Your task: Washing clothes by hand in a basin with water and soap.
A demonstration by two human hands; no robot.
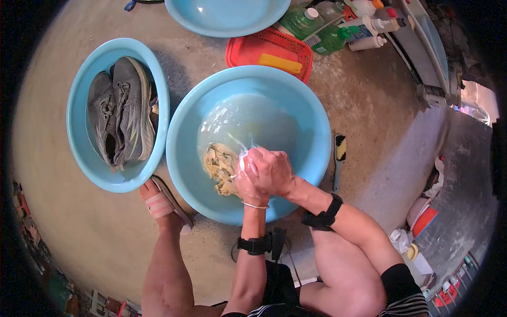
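Note:
Both my hands are clenched together above a large light-blue basin (179,121) of cloudy water. My left hand (250,186) is closed below and to the left, with my right hand (272,168) wrapped over it from the right. Between them they squeeze a wet white cloth (242,160); only a small part of it shows, and its shape is hidden. Thin streaks of water spurt from it toward the far side. Just left of my hands, a crumpled tan patterned cloth (219,162) lies partly in the water.
A smaller blue basin (72,113) at left holds a pair of grey sneakers (132,108). Beyond stand a red plastic basket (248,47) with a yellow bar (280,63), another blue basin (227,24) and several bottles (328,45). A brush (338,150) lies right of the large basin.

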